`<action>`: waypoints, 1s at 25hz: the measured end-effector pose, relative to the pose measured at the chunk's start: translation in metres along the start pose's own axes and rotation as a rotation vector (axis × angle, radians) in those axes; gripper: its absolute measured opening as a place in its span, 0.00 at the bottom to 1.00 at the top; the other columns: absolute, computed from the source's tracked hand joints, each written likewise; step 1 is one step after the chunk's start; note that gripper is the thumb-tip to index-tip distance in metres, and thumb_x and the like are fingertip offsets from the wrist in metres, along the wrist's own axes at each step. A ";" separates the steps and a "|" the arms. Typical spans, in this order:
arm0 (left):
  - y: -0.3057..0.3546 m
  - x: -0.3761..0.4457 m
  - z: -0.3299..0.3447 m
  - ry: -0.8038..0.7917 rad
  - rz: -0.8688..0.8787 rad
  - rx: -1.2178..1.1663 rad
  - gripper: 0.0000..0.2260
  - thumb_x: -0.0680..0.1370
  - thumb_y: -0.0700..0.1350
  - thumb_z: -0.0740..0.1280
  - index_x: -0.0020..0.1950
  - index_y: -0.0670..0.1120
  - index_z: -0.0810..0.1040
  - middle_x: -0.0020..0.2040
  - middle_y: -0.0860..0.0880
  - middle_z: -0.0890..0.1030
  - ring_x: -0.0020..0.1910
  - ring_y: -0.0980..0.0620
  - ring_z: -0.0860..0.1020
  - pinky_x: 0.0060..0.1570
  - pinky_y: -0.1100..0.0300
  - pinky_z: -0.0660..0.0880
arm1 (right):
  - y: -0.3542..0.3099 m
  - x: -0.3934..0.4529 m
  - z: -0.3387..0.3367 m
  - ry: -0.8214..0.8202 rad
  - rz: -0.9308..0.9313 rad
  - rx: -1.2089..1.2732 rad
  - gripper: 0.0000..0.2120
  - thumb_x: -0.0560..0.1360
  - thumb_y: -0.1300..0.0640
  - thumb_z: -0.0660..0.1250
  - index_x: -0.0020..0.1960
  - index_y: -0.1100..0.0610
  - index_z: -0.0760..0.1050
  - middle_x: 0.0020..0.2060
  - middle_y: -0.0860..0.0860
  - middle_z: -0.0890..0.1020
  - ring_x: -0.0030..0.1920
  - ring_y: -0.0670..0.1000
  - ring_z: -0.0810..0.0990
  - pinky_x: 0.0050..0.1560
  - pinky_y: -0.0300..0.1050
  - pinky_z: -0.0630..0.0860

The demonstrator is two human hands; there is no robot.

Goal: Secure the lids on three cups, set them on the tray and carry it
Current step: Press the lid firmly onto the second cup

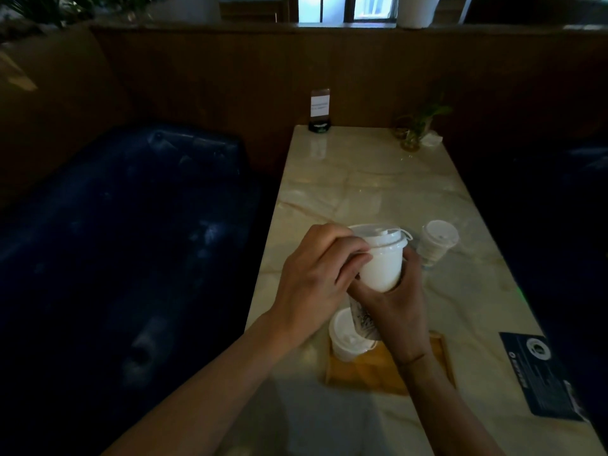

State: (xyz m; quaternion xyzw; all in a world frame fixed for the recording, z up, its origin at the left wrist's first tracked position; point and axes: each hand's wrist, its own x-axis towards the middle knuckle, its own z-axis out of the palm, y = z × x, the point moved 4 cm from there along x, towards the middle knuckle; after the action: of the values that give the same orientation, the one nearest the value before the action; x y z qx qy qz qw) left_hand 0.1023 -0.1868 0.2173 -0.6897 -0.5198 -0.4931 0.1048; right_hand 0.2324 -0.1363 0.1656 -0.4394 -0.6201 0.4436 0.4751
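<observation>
Your right hand (393,301) wraps its fingers around the lower body of a white paper cup (383,266), holding it above the marble table (378,192). Your left hand (316,274) pinches the edge of its white lid (381,236) with curled fingers. A second lidded cup (345,335) stands on the wooden tray (371,373) below. A third lidded cup (436,241) stands on the table just right of the held one.

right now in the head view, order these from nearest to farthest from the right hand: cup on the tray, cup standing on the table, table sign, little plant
1. Cup on the tray, just below the right hand.
2. Cup on the table, up and right.
3. Little plant, far right corner.
4. Table sign, far edge; too close to the plant to call firmly.
</observation>
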 end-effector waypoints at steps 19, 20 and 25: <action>-0.003 0.012 -0.007 0.066 -0.026 -0.120 0.08 0.80 0.45 0.67 0.51 0.41 0.81 0.50 0.51 0.76 0.48 0.55 0.78 0.54 0.68 0.74 | -0.016 0.002 -0.020 -0.079 0.080 0.172 0.29 0.60 0.45 0.79 0.58 0.52 0.76 0.47 0.50 0.86 0.44 0.47 0.86 0.37 0.38 0.81; -0.005 0.012 -0.006 0.067 -0.028 -0.122 0.08 0.80 0.46 0.67 0.51 0.41 0.81 0.50 0.50 0.77 0.48 0.54 0.78 0.54 0.68 0.74 | -0.015 0.003 -0.019 -0.091 0.091 0.180 0.30 0.60 0.45 0.79 0.58 0.52 0.76 0.47 0.51 0.86 0.45 0.49 0.86 0.38 0.41 0.82; -0.014 0.011 -0.003 0.065 -0.048 -0.076 0.08 0.80 0.45 0.68 0.50 0.40 0.82 0.49 0.46 0.79 0.48 0.53 0.79 0.53 0.65 0.76 | -0.006 0.010 -0.009 -0.128 0.152 0.196 0.40 0.57 0.45 0.84 0.63 0.56 0.72 0.49 0.55 0.85 0.46 0.52 0.87 0.39 0.43 0.83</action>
State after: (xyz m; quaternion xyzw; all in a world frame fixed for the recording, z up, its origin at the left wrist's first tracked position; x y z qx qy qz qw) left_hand 0.0882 -0.1758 0.2224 -0.6641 -0.5133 -0.5371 0.0837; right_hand 0.2387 -0.1264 0.1744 -0.4075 -0.5678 0.5635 0.4404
